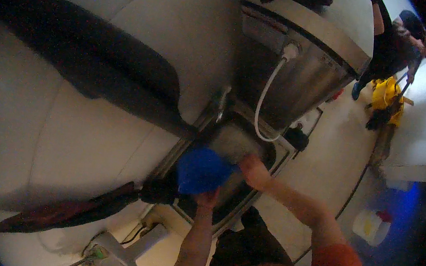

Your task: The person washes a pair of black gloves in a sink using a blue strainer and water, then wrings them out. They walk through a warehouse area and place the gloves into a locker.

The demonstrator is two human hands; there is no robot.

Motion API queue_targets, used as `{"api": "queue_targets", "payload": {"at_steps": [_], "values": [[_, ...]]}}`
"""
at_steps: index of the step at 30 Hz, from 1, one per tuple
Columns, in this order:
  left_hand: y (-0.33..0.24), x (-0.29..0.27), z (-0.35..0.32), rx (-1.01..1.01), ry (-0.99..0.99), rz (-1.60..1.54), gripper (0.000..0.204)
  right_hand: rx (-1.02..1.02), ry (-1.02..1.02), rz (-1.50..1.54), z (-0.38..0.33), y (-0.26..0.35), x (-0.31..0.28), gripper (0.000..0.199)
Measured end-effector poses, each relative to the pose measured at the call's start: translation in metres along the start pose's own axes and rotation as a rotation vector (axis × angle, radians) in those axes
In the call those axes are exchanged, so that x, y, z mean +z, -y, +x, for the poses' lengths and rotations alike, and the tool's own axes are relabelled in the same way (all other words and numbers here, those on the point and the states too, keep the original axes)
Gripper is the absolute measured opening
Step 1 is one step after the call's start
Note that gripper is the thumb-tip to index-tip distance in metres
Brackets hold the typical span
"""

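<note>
A blue, smooth-sided object (204,169), perhaps a bag or a container, is over a metal sink basin (180,206). My left hand (207,199) grips its near lower edge, with the fingers partly hidden behind it. At its right side is my right hand (254,172), fingers curled in toward the blue edge. What those fingers hold, if anything, is too dim and blurred to make out. Beyond both hands, a pale grey area (230,141) shows inside the basin.
A steel machine (285,83) with a white hose (261,99) stands beyond the basin, near a tap (223,104). At far right a person (396,43) holds a handle by a yellow mop bucket (387,97). A white tub (371,227) is at right; dark cloth (75,209) hangs left.
</note>
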State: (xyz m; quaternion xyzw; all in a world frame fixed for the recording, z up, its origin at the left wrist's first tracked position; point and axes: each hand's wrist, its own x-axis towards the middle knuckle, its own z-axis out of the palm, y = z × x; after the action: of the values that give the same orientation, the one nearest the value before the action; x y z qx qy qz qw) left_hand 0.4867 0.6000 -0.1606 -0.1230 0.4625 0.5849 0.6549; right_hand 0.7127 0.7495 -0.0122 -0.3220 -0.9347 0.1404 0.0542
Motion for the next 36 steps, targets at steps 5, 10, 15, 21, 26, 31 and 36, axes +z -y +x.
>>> {"api": "queue_targets", "payload": {"at_steps": [5,10,15,21,26,31,36], "values": [[0.020,0.019,0.023,0.001,-0.076,0.238,0.033,0.069,-0.187,-0.016,-0.022,0.011,-0.026,0.031],[0.021,0.010,0.036,0.130,-0.212,0.654,0.033,0.215,-0.100,0.082,-0.020,-0.018,-0.016,0.035],[0.013,-0.034,0.055,0.286,-0.304,1.107,0.032,0.352,0.178,0.131,-0.004,-0.042,0.064,0.040],[0.040,-0.083,0.070,0.468,-0.243,1.362,0.032,0.150,0.218,-0.102,-0.001,-0.050,0.082,0.027],[0.041,-0.109,0.103,0.601,-0.129,2.017,0.033,-0.246,-0.225,0.068,0.030,-0.001,-0.099,0.019],[0.052,-0.029,0.051,0.546,-0.124,2.318,0.040,-0.022,-0.705,-0.512,0.057,-0.066,-0.281,0.028],[0.017,0.027,0.010,0.463,-0.048,1.531,0.038,0.335,-0.653,-0.474,0.102,-0.140,-0.393,0.065]]}}
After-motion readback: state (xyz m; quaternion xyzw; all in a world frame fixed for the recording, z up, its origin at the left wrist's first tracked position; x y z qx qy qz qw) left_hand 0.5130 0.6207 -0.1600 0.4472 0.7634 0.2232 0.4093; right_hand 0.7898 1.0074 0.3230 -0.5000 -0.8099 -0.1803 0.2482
